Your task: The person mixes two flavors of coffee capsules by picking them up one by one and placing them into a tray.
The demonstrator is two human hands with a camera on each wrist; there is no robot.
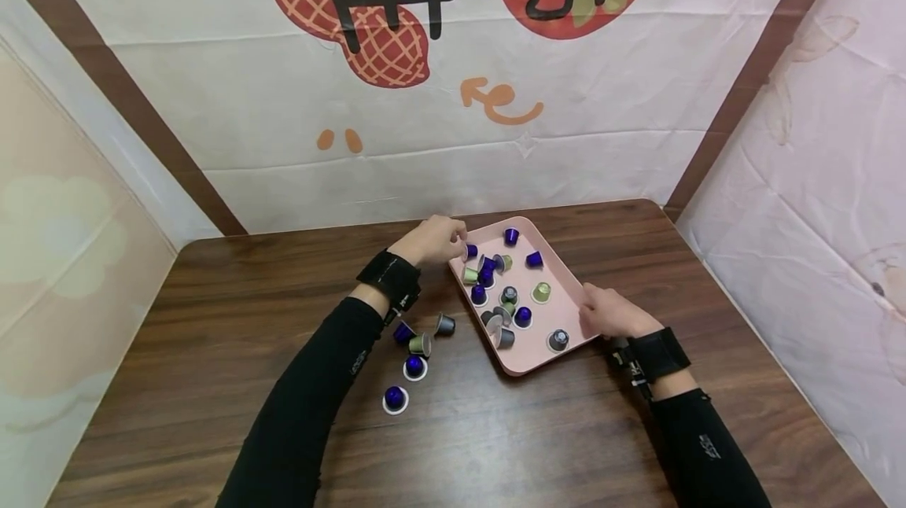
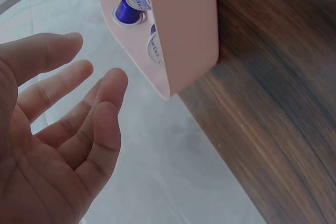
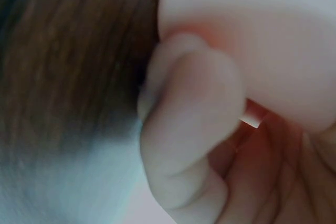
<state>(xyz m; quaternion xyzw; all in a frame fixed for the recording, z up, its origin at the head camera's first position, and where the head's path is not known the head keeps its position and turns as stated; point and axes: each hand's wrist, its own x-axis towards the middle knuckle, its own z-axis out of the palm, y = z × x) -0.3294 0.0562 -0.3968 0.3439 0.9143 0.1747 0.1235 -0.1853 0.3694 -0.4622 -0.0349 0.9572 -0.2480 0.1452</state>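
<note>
A pink tray (image 1: 559,280) lies at an angle on the table, with several blue coffee capsules (image 1: 523,317), green capsules (image 1: 541,292) and grey capsules (image 1: 558,340) scattered inside. My right hand (image 1: 612,311) grips the tray's right edge; in the right wrist view its curled fingers (image 3: 194,114) press against the tray wall (image 3: 262,19). At the tray's far left corner hovers my left hand (image 1: 439,239). Seen in the left wrist view, that hand's fingers (image 2: 107,124) are loosely bent with nothing between them, apart from the tray wall (image 2: 189,24).
Left of the tray, near the left forearm, loose capsules lie on the wooden table (image 1: 233,319): a grey one (image 1: 445,325), a green one (image 1: 420,345) and several blue ones (image 1: 394,398). A printed cloth (image 1: 439,146) hangs behind the table's far edge.
</note>
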